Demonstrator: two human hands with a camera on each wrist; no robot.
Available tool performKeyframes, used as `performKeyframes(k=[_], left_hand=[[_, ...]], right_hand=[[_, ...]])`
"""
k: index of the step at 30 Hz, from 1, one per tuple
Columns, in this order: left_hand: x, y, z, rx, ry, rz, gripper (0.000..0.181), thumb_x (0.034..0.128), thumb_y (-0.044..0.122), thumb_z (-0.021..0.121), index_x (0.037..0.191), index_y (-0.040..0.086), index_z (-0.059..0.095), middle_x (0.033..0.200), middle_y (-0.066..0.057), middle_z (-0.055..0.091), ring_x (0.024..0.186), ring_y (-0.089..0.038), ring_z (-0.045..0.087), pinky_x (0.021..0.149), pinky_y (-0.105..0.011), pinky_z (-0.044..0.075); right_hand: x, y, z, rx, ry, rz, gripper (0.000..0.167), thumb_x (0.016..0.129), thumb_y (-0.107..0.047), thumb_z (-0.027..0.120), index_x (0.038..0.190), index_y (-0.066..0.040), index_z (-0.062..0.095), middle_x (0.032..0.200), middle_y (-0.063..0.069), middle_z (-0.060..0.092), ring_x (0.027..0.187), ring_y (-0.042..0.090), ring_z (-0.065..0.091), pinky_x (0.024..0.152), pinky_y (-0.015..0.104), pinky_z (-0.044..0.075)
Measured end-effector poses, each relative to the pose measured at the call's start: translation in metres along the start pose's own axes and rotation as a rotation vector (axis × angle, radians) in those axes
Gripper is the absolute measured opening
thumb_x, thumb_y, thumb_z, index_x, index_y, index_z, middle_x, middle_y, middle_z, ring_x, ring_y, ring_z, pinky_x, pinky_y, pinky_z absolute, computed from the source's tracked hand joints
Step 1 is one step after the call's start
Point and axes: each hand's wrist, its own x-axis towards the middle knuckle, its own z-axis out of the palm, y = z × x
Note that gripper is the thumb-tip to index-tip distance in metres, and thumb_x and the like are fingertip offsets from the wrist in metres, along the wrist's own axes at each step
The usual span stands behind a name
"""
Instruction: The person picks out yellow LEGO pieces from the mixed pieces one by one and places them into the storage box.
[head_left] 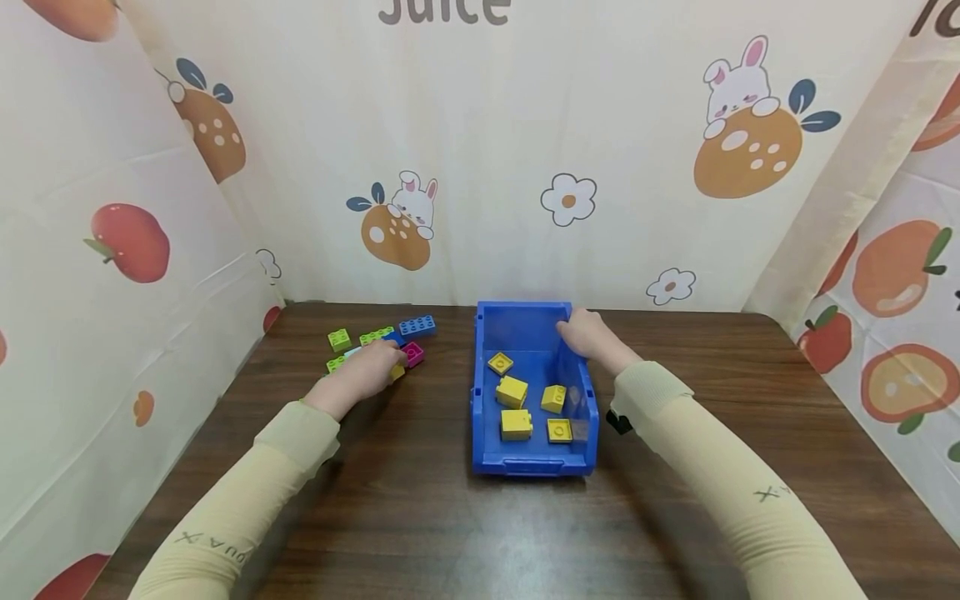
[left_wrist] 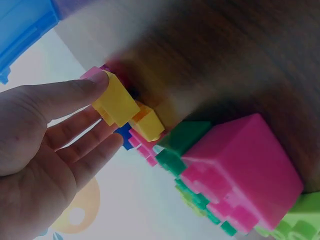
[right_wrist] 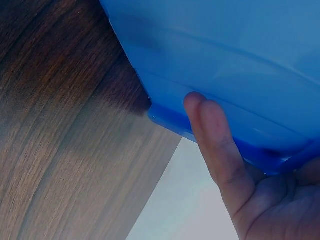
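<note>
My left hand (head_left: pixel 365 372) is at the pile of toy building bricks on the left. In the left wrist view its thumb and fingers pinch a yellow brick (left_wrist: pixel 119 102). Another yellow brick (left_wrist: pixel 148 123) lies just beyond, with green and pink bricks (left_wrist: pixel 252 162) nearer the camera. My right hand (head_left: pixel 592 337) grips the right side wall of a blue plastic bin (head_left: pixel 534 463) near its back corner. Two of its fingers (right_wrist: pixel 215 122) lie against the bin's outer face in the right wrist view. Inside the bin sit several yellow bricks (head_left: pixel 516 424).
A blue brick (head_left: pixel 417 326), a magenta brick (head_left: pixel 412 353) and lime green bricks (head_left: pixel 340 339) lie about my left hand. A dark wooden table (head_left: pixel 420 525) carries everything. Printed curtains (head_left: pixel 487 125) hang behind it and at both sides.
</note>
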Motion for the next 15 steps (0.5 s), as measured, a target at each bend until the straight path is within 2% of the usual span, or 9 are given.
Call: performKeyframes(k=[3,7,15], left_hand=[[-0.001,0.002,-0.003,-0.007,-0.002,-0.002,0.03,0.0773,-0.003,0.073,0.106,0.001,0.07,0.099,-0.013,0.064,0.092,-0.025,0.061,0.085,-0.039,0.053],[0.0,0.004,-0.007,-0.001,-0.002,0.006,0.029,0.0784,-0.005,0.071,0.106,0.001,0.07,0.098,-0.014,0.063,0.09,-0.024,0.06,0.085,-0.039,0.054],[0.001,0.009,-0.013,0.005,0.009,0.025,0.026,0.0815,-0.008,0.065,0.105,0.001,0.07,0.093,-0.013,0.062,0.087,-0.023,0.06,0.083,-0.038,0.054]], right_hand=[[0.0,0.0,0.0,-0.001,0.0,0.002,0.034,0.1,-0.024,0.031,0.108,0.005,0.048,0.061,0.002,0.036,0.054,0.016,0.054,0.053,0.025,0.051],[0.001,0.001,-0.001,-0.002,-0.005,0.004,0.039,0.1,-0.024,0.031,0.118,0.007,0.047,0.063,0.003,0.036,0.055,0.015,0.054,0.055,0.026,0.052],[0.001,0.0,-0.001,-0.001,-0.013,0.008,0.044,0.101,-0.024,0.032,0.126,0.01,0.044,0.067,0.005,0.04,0.061,0.018,0.058,0.052,0.023,0.05]])
